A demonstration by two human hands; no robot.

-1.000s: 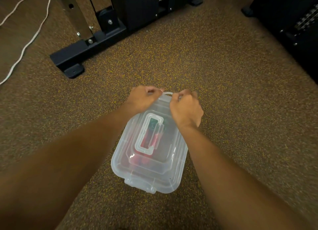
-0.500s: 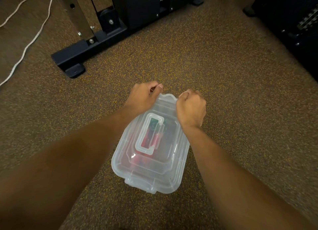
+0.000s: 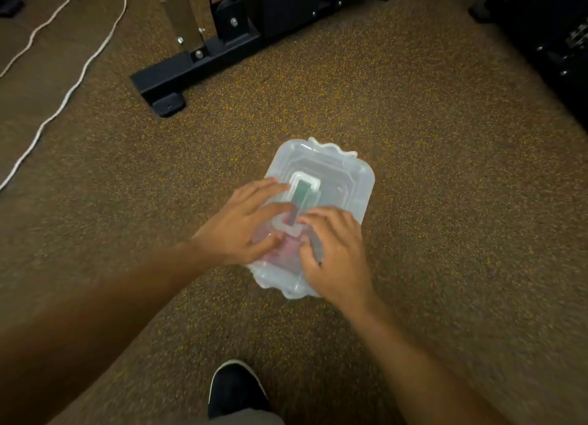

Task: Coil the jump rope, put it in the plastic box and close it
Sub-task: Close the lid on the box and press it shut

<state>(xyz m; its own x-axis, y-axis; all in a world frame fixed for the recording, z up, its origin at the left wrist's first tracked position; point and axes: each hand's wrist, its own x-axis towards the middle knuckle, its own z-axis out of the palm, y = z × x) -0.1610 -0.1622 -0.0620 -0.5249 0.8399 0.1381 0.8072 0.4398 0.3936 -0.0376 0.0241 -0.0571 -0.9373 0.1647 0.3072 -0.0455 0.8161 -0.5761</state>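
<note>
A clear plastic box [image 3: 353, 182] sits on the speckled floor with its lid on. The flat carry handle [image 3: 302, 182] lies in the lid's middle. Through the lid I see the jump rope [image 3: 300, 195] as a green shape and blurred red below it. My left hand [image 3: 245, 227] lies flat on the lid's near left part, fingers spread. My right hand [image 3: 334, 256] rests on the near right part, fingers curled down onto the lid. Neither hand grips anything. The far latch [image 3: 331, 146] shows at the box's far end; the near end is hidden by my hands.
A black machine base [image 3: 191, 71] with a rubber foot [image 3: 168, 105] stands at the back left. A white cord [image 3: 73, 87] runs across the floor at left. Dark equipment [image 3: 550, 36] fills the back right. My black shoe [image 3: 235, 389] is near the bottom edge.
Both hands left the latch at the box's far end and came back to rest on the near half of the lid. The view shifted so that the box sits higher.
</note>
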